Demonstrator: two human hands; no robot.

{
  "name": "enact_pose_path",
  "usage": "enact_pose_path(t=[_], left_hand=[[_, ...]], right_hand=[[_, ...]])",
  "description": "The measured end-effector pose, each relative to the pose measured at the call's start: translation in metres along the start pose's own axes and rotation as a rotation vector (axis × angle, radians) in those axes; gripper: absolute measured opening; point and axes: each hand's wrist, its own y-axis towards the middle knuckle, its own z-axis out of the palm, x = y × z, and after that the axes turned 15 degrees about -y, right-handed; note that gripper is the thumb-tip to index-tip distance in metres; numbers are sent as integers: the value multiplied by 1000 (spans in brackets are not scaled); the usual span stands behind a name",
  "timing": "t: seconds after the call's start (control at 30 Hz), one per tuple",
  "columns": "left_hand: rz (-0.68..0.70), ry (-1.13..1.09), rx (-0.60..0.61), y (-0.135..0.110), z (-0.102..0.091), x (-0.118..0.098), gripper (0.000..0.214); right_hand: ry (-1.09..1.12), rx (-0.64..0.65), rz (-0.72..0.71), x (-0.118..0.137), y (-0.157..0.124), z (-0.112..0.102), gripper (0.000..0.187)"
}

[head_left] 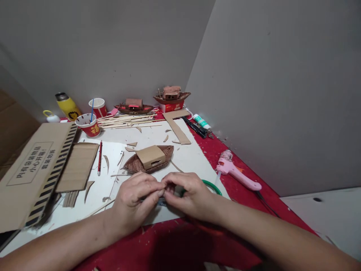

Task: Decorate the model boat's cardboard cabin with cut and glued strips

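Note:
My left hand (141, 194) and my right hand (187, 192) meet fingertip to fingertip over the front of the white board. Both are closed in a pinch. Whatever lies between the fingers is too small or too hidden to make out. Just beyond them sits a model boat (146, 158) with a brown ridged hull and a curved cardboard roof, which has a dark opening in its side. A green loop (212, 186), perhaps a scissors handle, shows beside my right hand; the rest of it is covered.
A pink glue gun (237, 175) lies at the right on red cloth (248, 203). Cardboard pieces (77, 165), a pencil (100, 158) and scraps are at the left. Behind stand paper cups (91, 130), wooden sticks (124, 122), a yellow bottle (67, 107) and two finished-looking boats (171, 94).

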Motion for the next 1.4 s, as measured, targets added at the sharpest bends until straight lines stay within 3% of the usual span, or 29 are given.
enact_pose_path(t=[0.17,0.23,0.33,0.6,1.07,1.4], left_hand=[[-119,73,-44,-5,0,-1,21],[-173,97,9,-7,-1,2,11],[-173,139,98,-8,-2,9,15],[-104,326,105,-8,-8,20,19],[10,647,125,-8,-10,25,24],[-129,534,25,-8,-10,26,16]], right_hand=[[-25,-73,55,-8,4,-5,8],[-45,-120,90,-14,5,-7,7],[-56,-166,111,-22,5,-9,7],[-186,-249,-72,-34,4,-6,15],[-369,-209,-244,-39,13,3,12],[-350,-174,-231,-40,16,2,9]])
